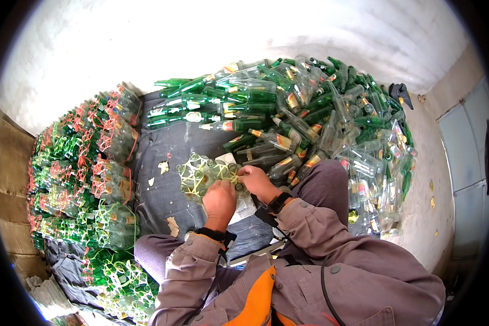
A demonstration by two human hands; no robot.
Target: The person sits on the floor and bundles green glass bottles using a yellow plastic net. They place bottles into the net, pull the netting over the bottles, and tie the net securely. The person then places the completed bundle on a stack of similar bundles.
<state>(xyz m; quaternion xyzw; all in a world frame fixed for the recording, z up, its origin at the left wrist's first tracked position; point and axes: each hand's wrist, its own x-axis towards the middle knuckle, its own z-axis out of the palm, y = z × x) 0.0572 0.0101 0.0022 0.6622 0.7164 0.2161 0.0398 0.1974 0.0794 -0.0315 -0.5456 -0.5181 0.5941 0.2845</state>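
Observation:
In front of my crossed legs stands a bundle of clear glass bottles (pixel 194 173), necks up, laced together with yellow-green string (pixel 187 183). My left hand (pixel 220 202) is closed at the bundle's near side, its fingertips on the string between the bottle necks. At the right end of the bundle, my right hand (pixel 259 183) pinches the string near a bottle mouth. The two hands are close together. The fine run of the string under the fingers is hidden. Pale flat slabs (pixel 243 211) lie beneath and beside the bundle.
Loose green and clear bottles (pixel 309 119) lie heaped from the far side round to my right. Tied bundles of bottles (pixel 114 179) stand in rows on my left. A dark cloth (pixel 163 146) covers the floor, with scraps of paper (pixel 172 225) on it. White walls (pixel 190 32) rise behind.

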